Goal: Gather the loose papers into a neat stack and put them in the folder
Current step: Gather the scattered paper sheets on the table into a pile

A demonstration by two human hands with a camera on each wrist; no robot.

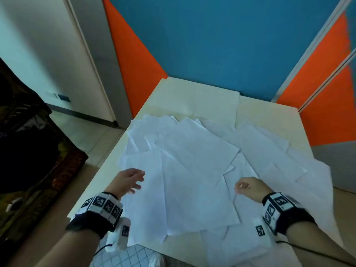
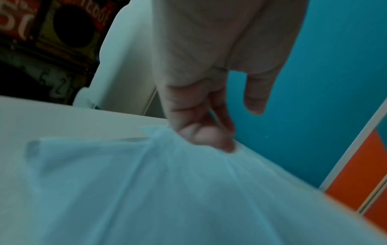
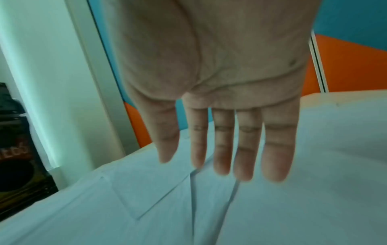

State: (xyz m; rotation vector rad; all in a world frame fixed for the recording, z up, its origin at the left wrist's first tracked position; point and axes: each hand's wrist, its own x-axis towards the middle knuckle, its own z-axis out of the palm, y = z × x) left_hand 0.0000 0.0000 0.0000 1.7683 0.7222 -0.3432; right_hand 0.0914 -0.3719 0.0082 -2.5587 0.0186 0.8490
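Papers [image 1: 192, 170]: loose white sheets, many, overlapping at odd angles across most of the worktop [image 1: 273, 116]; some reach past its near and right edges.

Folder [image 1: 192, 97]: cream, lying flat at the far end of the worktop; the farthest sheets overlap its near edge.

Left hand [image 2: 209, 66]: at the left margin of the spread. Its fingers [image 2: 199, 132] are curled, tips bunched into one sheet, which rises to them in creases. The thumb [image 2: 257, 99] stands apart from the sheet.

Right hand [image 3: 220, 74]: over the middle-right of the spread. Its fingers [image 3: 246, 149] are straight and slightly parted, holding nothing; contact with the sheets cannot be told.

Wristbands [image 1: 102, 207]: black, with printed markers, one on each wrist.

Surroundings: blue wall [image 1: 221, 45] with orange panels [image 1: 134, 64] behind the worktop; dark printed poster [image 1: 28, 141] at left.
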